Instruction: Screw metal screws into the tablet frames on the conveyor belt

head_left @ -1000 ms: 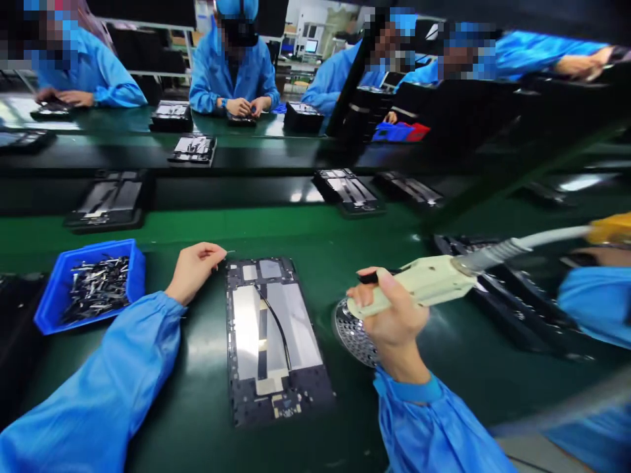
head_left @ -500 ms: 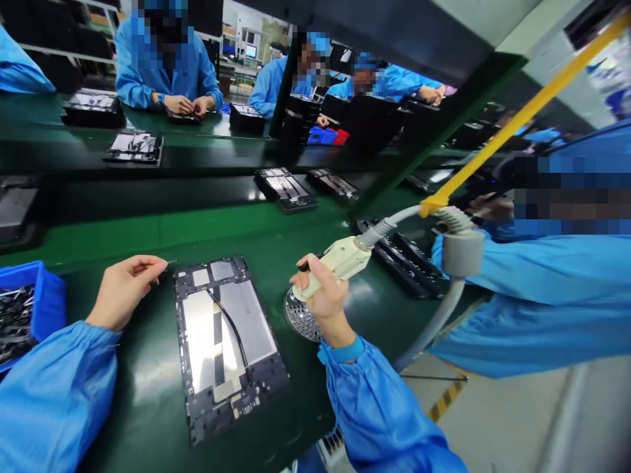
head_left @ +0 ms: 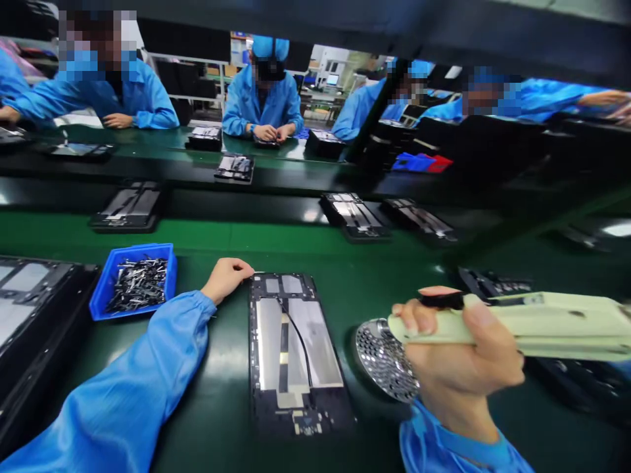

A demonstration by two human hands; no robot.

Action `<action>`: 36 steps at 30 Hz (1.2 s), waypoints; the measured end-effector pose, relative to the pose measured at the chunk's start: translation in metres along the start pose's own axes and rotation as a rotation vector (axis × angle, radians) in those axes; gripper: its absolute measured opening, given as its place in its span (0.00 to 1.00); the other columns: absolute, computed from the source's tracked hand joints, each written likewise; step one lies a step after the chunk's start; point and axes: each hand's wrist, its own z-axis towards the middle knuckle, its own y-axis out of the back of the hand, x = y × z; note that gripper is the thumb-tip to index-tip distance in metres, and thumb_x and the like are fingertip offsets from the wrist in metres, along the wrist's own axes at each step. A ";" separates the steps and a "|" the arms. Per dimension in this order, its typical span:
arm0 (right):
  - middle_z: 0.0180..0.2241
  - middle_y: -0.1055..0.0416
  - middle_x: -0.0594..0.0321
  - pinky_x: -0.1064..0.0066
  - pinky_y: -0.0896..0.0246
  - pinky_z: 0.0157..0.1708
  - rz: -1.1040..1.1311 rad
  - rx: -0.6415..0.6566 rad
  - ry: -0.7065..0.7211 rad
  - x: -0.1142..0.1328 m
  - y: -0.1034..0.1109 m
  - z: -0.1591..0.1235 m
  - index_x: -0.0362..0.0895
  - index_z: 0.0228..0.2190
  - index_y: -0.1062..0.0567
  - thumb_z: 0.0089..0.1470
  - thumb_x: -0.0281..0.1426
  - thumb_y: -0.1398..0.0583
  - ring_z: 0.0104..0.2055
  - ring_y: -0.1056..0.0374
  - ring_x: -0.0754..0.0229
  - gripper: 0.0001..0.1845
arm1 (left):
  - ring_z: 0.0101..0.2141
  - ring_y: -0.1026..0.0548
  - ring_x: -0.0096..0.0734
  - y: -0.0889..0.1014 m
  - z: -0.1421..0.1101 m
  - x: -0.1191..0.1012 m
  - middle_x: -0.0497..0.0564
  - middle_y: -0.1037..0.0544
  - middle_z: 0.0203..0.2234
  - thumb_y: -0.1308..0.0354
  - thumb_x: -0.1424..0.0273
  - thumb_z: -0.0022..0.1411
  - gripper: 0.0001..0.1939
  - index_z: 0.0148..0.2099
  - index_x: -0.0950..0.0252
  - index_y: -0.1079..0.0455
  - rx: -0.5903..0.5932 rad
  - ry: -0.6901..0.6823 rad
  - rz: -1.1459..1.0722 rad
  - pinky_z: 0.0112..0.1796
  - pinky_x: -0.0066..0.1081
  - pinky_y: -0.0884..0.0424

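Note:
A tablet's open metal chassis (head_left: 296, 348) lies flat on the green belt, with silver panels and a thin black cable across them. My left hand (head_left: 225, 279) is at its top-left corner, finger and thumb pinched on a thin metal sliver that is barely visible here. My right hand (head_left: 456, 348) is shut around a pale green handheld power tool (head_left: 557, 326) with a black trigger, its tip hidden. That hand hovers over a round perforated metal disc (head_left: 384, 360), partly hiding it.
A blue bin (head_left: 133, 284) of small metal parts stands left of my left arm. A black tray (head_left: 34, 328) fills the left edge, and another (head_left: 493, 284) lies behind the tool. Further trays sit on the benches beyond, where co-workers (head_left: 263, 92) in blue gowns are working.
The view has swung, shifting everything in the frame. The green tool now appears larger and closer, its hose out of view. My left hand has come nearer the chassis corner.

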 end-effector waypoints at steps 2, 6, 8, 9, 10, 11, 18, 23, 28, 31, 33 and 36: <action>0.12 0.40 0.70 0.69 0.37 0.20 -0.007 0.055 0.005 0.002 -0.017 -0.004 0.44 0.25 0.20 0.46 0.46 0.30 0.15 0.41 0.65 0.18 | 0.26 0.29 0.29 -0.002 0.000 0.003 0.49 0.21 0.22 0.35 0.71 0.52 0.04 0.26 0.66 0.22 0.009 -0.026 0.016 0.34 0.29 0.32; 0.10 0.40 0.71 0.69 0.37 0.18 0.016 0.163 -0.021 -0.016 -0.064 -0.006 0.43 0.25 0.20 0.45 0.49 0.28 0.13 0.42 0.65 0.21 | 0.27 0.27 0.30 -0.006 0.000 0.008 0.48 0.21 0.24 0.36 0.76 0.56 0.05 0.28 0.65 0.22 -0.003 -0.066 0.053 0.37 0.29 0.31; 0.10 0.41 0.73 0.68 0.35 0.18 0.046 0.199 -0.042 -0.033 -0.092 -0.003 0.43 0.25 0.20 0.44 0.49 0.27 0.12 0.43 0.65 0.21 | 0.28 0.27 0.29 -0.007 0.000 0.008 0.48 0.21 0.25 0.36 0.77 0.57 0.05 0.29 0.65 0.22 0.003 -0.068 0.064 0.37 0.28 0.31; 0.10 0.41 0.73 0.68 0.34 0.18 0.057 0.209 -0.054 -0.043 -0.106 -0.001 0.43 0.25 0.20 0.44 0.49 0.27 0.12 0.42 0.65 0.21 | 0.27 0.27 0.29 -0.007 0.001 0.008 0.47 0.21 0.25 0.36 0.78 0.58 0.06 0.29 0.66 0.23 0.020 -0.060 0.066 0.36 0.28 0.32; 0.10 0.41 0.74 0.68 0.33 0.18 0.063 0.217 -0.066 -0.053 -0.120 0.001 0.43 0.25 0.21 0.44 0.48 0.28 0.12 0.42 0.65 0.20 | 0.26 0.28 0.28 -0.006 0.002 0.007 0.47 0.22 0.23 0.36 0.78 0.58 0.07 0.28 0.66 0.23 0.045 -0.045 0.064 0.34 0.28 0.32; 0.10 0.40 0.73 0.68 0.32 0.18 0.061 0.234 -0.079 -0.063 -0.133 0.002 0.43 0.24 0.21 0.43 0.47 0.28 0.12 0.42 0.65 0.20 | 0.23 0.29 0.28 -0.006 0.003 0.006 0.47 0.24 0.20 0.36 0.77 0.59 0.07 0.28 0.66 0.23 0.073 -0.025 0.059 0.31 0.27 0.33; 0.11 0.38 0.73 0.68 0.27 0.22 -0.020 0.309 -0.111 -0.119 -0.176 0.005 0.45 0.23 0.23 0.47 0.46 0.30 0.14 0.40 0.65 0.18 | 0.18 0.32 0.26 -0.010 0.007 0.007 0.45 0.29 0.16 0.39 0.80 0.60 0.08 0.29 0.68 0.23 0.135 0.082 -0.002 0.22 0.25 0.34; 0.11 0.38 0.73 0.68 0.29 0.20 -0.028 0.298 -0.103 -0.128 -0.175 0.003 0.45 0.23 0.24 0.46 0.46 0.28 0.13 0.39 0.64 0.19 | 0.18 0.30 0.26 -0.014 0.008 0.011 0.45 0.30 0.15 0.38 0.79 0.57 0.07 0.28 0.67 0.21 0.114 0.088 -0.008 0.27 0.25 0.31; 0.10 0.39 0.73 0.66 0.28 0.21 -0.068 0.313 -0.109 -0.131 -0.175 0.002 0.47 0.20 0.27 0.45 0.47 0.28 0.13 0.39 0.63 0.21 | 0.18 0.30 0.26 -0.013 0.008 0.013 0.44 0.31 0.14 0.38 0.77 0.58 0.07 0.30 0.67 0.19 0.113 0.080 0.029 0.29 0.26 0.29; 0.10 0.38 0.72 0.67 0.29 0.20 -0.071 0.314 -0.109 -0.135 -0.176 0.001 0.47 0.20 0.27 0.46 0.47 0.28 0.13 0.38 0.63 0.21 | 0.19 0.30 0.27 -0.013 0.009 0.014 0.44 0.31 0.14 0.39 0.78 0.59 0.08 0.33 0.67 0.18 0.108 0.085 0.065 0.31 0.26 0.28; 0.10 0.37 0.72 0.67 0.32 0.18 -0.054 0.298 -0.121 -0.133 -0.178 0.000 0.46 0.20 0.26 0.44 0.48 0.28 0.12 0.39 0.63 0.21 | 0.20 0.29 0.28 -0.014 0.008 0.013 0.45 0.29 0.15 0.39 0.78 0.59 0.09 0.34 0.67 0.17 0.087 0.094 0.095 0.33 0.27 0.27; 0.10 0.39 0.71 0.67 0.38 0.17 -0.013 0.239 -0.128 -0.111 -0.182 -0.001 0.45 0.20 0.26 0.37 0.49 0.26 0.11 0.42 0.64 0.24 | 0.23 0.25 0.31 -0.016 0.004 0.007 0.48 0.24 0.19 0.38 0.78 0.58 0.08 0.33 0.66 0.17 0.047 0.103 0.140 0.36 0.29 0.25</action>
